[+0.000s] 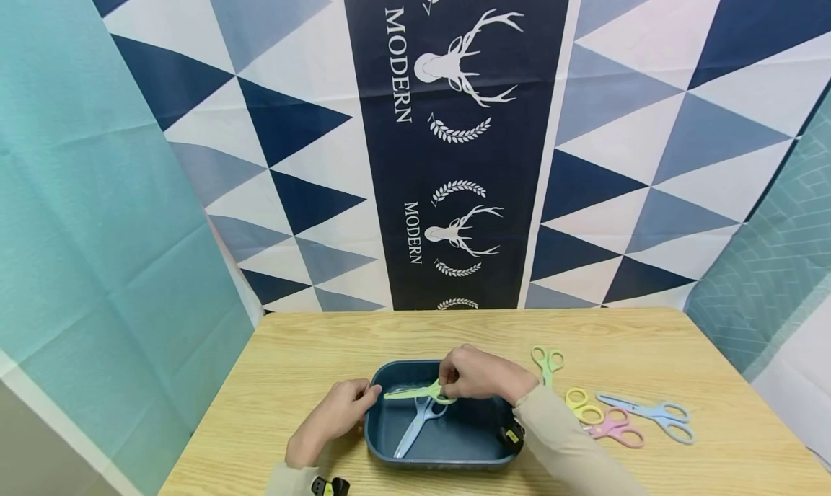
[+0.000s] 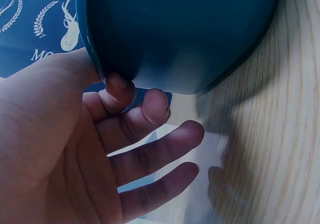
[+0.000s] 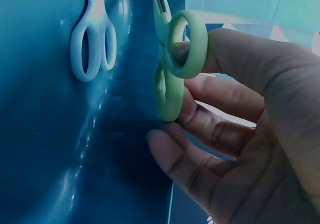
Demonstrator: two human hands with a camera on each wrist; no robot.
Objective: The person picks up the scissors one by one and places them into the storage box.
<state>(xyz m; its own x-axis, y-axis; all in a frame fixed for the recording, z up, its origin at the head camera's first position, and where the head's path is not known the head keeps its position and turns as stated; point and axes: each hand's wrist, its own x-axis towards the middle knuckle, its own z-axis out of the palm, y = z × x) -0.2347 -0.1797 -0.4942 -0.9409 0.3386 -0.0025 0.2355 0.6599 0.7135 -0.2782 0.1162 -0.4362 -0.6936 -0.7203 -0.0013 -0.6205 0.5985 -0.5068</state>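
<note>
A dark blue plastic bin (image 1: 477, 442) sits on the table, and my left hand (image 1: 334, 413) pinches its left rim between thumb and index finger. The left wrist view shows the other fingers of that hand spread beneath the rim. My right hand (image 1: 483, 373) is over the bin's far side and pinches green scissors (image 1: 415, 393) by the handle loops. Their blades point left, over the bin. In the right wrist view the thumb tip shows through one green loop. Light blue scissors (image 1: 413, 431) lie on the bin floor below, partly overlapped by the green pair in the head view.
Right of the bin, another green pair of scissors (image 1: 547, 359), a yellow pair (image 1: 587, 409), a pink pair (image 1: 617, 429) and a blue pair (image 1: 649, 412) lie on the wooden table (image 1: 311, 344). My right sleeve (image 1: 571, 445) passes close to them. A patterned cloth (image 1: 448, 157) hangs behind.
</note>
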